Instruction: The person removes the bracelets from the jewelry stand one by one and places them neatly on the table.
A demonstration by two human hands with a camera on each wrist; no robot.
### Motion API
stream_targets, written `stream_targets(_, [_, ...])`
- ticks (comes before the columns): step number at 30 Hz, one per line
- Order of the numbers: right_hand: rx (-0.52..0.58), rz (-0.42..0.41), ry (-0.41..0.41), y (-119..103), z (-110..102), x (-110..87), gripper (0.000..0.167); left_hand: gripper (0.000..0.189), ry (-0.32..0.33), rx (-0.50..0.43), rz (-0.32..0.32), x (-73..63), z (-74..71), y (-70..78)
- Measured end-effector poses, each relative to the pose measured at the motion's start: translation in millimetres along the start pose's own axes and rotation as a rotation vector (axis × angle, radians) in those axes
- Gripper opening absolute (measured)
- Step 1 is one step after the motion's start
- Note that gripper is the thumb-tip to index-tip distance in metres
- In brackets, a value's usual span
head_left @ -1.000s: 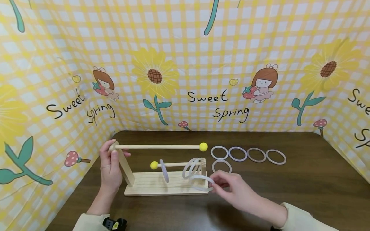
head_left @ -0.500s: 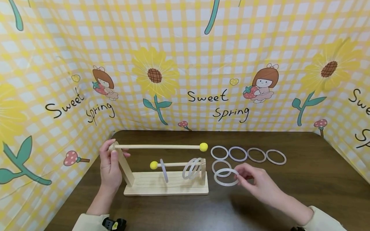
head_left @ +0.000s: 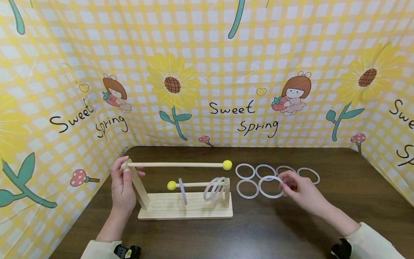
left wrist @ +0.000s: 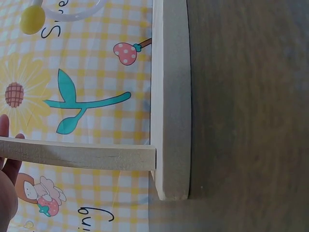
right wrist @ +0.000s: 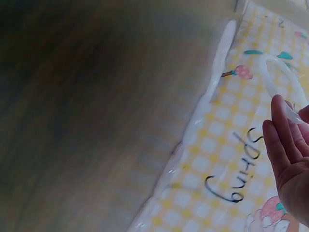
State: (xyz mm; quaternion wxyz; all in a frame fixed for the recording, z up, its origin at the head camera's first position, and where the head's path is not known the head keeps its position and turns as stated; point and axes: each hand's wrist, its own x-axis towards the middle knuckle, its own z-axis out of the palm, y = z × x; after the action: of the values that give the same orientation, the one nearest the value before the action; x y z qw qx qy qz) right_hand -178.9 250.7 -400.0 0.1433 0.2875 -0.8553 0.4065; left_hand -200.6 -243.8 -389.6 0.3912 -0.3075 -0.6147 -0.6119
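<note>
My left hand (head_left: 123, 189) grips the top of the tall post (head_left: 139, 187) on a wooden stand, thumb in front; the post's lower part shows in the left wrist view. From that post a long rod (head_left: 178, 164) runs right to a yellow ball (head_left: 228, 165). A lower rod (head_left: 194, 185) bears one ring (head_left: 183, 192) near its ball end and several rings (head_left: 207, 192) by the short post (head_left: 228, 198). Right of the stand, my right hand (head_left: 302, 190) pinches a whitish translucent ring (head_left: 271, 196) by its right edge; the right wrist view shows this ring (right wrist: 268, 79) too.
Several similar rings lie flat on the dark table (head_left: 207, 237), with one ring (head_left: 247, 198) just left of the held one and others in a row behind. A yellow checked cloth (head_left: 207, 72) stands as a wall around the back and sides.
My right hand has carried the ring rightward from beside the stand's short post to the rings on the table, beside the front one. My left hand stays on the tall post.
</note>
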Motion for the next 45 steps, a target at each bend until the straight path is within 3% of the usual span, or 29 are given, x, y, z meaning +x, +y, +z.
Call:
stream_targets(10, [-0.022,0.015,-0.052,20,-2,0.7,0.023,0.033,-0.009,0.021,0.001,0.0,-0.1,0.8])
stream_targets(17, [-0.024,0.135,-0.168,30,-5,7.7,0.015,0.033,-0.016,0.015,0.002,0.6,0.0,0.3])
stream_targets(28, [-0.054,0.21,-0.311,44,-2,19.5,0.012,0.035,-0.012,-0.002,0.005,2.2,1.0,1.6])
stream_targets(45, [-0.164,0.167,-0.307,51,8,26.9,0.014,0.033,-0.014,0.017,-0.004,0.6,0.0,1.8])
